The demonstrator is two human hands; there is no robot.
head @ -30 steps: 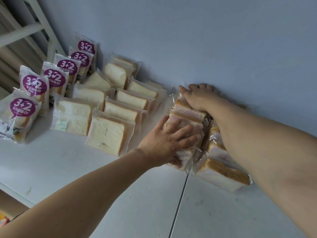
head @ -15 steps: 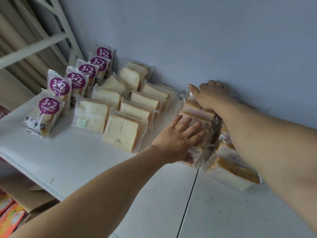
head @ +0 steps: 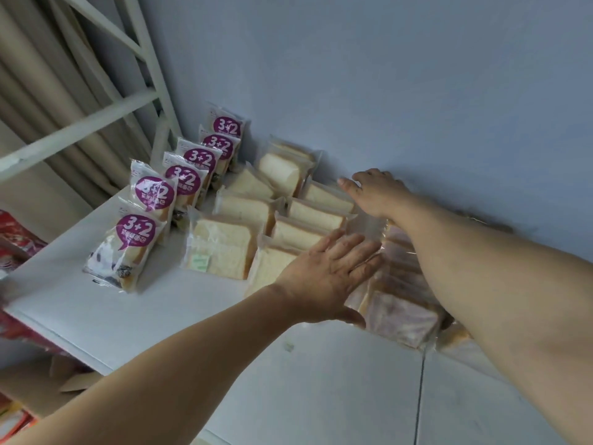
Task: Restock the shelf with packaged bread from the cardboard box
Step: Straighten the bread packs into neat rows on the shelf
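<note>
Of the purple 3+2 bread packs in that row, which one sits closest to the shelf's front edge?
The front 3+2 pack, at the near end of the row. It alone shows its dark printed lower half unobstructed; the other 3+2 packs line up behind it toward the wall.

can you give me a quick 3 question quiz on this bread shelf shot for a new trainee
1. True or false: the left hand lies flat with straight fingers on the row of pink-filled bread packs.
2. Multiple choice: where do the purple 3+2 packs stand? A) at the left end of the shelf B) against the right edge C) on the floor
3. Fill in: the right hand reaches to the back of the shelf, next to the blue ____.

Key: 1 true; 2 A; 3 wall
</note>
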